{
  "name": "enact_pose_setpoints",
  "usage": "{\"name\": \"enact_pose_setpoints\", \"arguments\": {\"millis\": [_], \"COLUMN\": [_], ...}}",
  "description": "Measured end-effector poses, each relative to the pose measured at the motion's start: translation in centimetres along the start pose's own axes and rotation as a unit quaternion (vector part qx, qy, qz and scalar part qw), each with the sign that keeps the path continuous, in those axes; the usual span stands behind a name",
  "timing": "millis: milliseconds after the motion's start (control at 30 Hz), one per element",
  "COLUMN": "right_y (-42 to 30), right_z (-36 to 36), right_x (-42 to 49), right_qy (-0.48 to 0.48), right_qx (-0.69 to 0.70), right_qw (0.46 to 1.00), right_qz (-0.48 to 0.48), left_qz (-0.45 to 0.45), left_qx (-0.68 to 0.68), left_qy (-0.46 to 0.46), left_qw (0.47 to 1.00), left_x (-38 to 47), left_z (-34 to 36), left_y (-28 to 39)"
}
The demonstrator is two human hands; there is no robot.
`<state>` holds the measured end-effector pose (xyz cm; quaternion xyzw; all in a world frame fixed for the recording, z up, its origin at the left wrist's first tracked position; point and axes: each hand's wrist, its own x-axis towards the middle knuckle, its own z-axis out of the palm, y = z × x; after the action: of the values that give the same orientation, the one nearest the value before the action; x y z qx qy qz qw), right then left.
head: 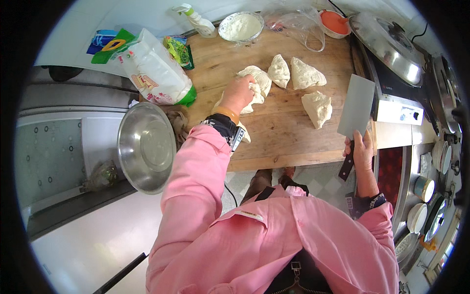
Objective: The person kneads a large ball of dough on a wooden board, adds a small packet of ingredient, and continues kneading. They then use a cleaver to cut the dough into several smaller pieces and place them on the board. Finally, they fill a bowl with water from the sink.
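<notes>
My left hand (239,92) has its fingers curled on a piece of dough (257,96) on the wooden board (271,128). Against that piece lies a larger dough lump (258,75), and more dough is partly hidden under my wrist. To the right, three cut dough chunks rest apart: a narrow chunk (279,71), a triangular chunk (306,73) and a nearer chunk (317,109). My right hand (361,149) grips a cleaver (356,106) where the dark handle meets the blade. The broad blade points away from me, over the board's right edge.
A steel basin (147,147) and a flour bag (154,70) stand left. Along the back are a spray bottle (198,22), a bowl of white flour (241,26), a clear plastic bag (297,22) and a bowl with an orange scoop (334,24). An induction cooker (398,108) carries a lidded pan (389,46).
</notes>
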<state>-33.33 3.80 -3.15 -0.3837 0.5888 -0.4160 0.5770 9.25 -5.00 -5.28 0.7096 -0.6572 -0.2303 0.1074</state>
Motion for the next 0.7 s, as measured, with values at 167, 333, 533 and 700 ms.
{"name": "enact_pose_setpoints", "arguments": {"millis": [167,333,533,700], "right_y": [0.2,-0.6,-1.5,-0.5], "right_z": [-0.5,-1.2,-1.7,-3.2], "right_x": [-0.3,-1.3,-3.2,-3.9], "right_qy": [0.036,0.046,0.056,0.06], "right_qx": [0.02,0.022,0.02,0.028], "right_qw": [0.999,0.999,0.998,0.998], "right_qz": [0.0,-0.018,-0.02,0.0], "left_qz": [0.037,0.296,0.312,0.229], "left_qx": [0.196,0.05,0.047,-0.126], "left_qy": [0.167,0.097,0.071,0.058], "left_qw": [0.966,0.949,0.946,0.963], "left_x": [-4.2,-5.2,-2.7,-1.6], "left_z": [0.5,5.1,10.9,6.1], "left_y": [6.1,16.5,17.5,16.2]}}
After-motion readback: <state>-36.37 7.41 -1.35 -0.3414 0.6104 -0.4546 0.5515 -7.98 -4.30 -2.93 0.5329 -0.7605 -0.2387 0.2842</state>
